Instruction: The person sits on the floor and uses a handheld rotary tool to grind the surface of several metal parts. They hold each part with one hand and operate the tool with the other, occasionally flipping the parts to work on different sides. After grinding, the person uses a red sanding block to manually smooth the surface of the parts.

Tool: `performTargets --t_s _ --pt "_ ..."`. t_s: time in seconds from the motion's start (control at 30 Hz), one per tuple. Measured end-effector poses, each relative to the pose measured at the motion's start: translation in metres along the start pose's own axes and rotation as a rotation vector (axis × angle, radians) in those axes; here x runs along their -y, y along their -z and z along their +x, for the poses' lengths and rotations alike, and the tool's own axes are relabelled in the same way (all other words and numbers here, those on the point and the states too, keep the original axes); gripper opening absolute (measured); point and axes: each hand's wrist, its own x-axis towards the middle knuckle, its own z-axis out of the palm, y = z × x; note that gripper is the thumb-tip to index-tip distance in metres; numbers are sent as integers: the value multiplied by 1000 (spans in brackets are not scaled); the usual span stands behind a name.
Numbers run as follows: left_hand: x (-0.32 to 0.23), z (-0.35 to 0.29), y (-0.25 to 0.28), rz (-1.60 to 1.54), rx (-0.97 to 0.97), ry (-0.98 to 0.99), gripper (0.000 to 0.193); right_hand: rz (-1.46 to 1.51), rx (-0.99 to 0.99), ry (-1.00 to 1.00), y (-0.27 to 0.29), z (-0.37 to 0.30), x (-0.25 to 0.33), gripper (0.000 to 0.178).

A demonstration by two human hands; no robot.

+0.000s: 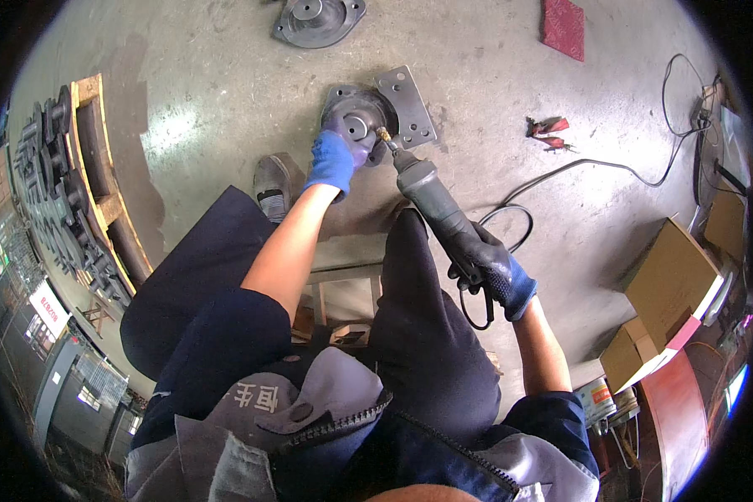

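My right hand [489,272], in a black and blue glove, is closed round the rear of a dark corded die grinder [435,201]. The grinder slants up and left, and its brassy tip [383,134] meets a dark flanged metal part [362,109] with a round central boss. My left hand [335,159], in a blue glove, grips the near left side of that part; its fingertips are partly lost against the metal. Against the part's right side leans or lies a flat steel plate [407,107] with several holes.
Another flanged part [314,21] lies farther off. A red sheet [563,29] and red-handled tools [550,134] are on the floor at right. The black cord [590,161] runs right. A pallet of metal parts [109,192] stands left; an open cardboard box [665,293] stands right.
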Motion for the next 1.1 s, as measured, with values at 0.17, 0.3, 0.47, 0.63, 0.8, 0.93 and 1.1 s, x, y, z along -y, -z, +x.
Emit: performTargets --t_s 0.17,0.3,0.47,0.63,0.8,0.93,1.1 --pt "12 23 19 25 85 -166 73 -6 1 -8 -10 4 15 63" --pt "17 -2 18 -87 77 146 74 13 -69 44 -28 15 17 69" --pt "-58 -80 11 -1325 692 831 46 -120 -129 -15 -45 9 38 68" --pt "-78 -79 -4 -1694 637 799 52 65 -9 106 -34 15 36 71" --pt "-94 -79 -7 -1566 434 916 48 -237 69 391 -9 15 20 57" --pt "-98 -79 -1 -1504 439 1059 40 31 60 83 -19 8 36 64" --pt "-79 -81 -29 -1600 422 847 43 -165 -44 162 -28 9 30 69"
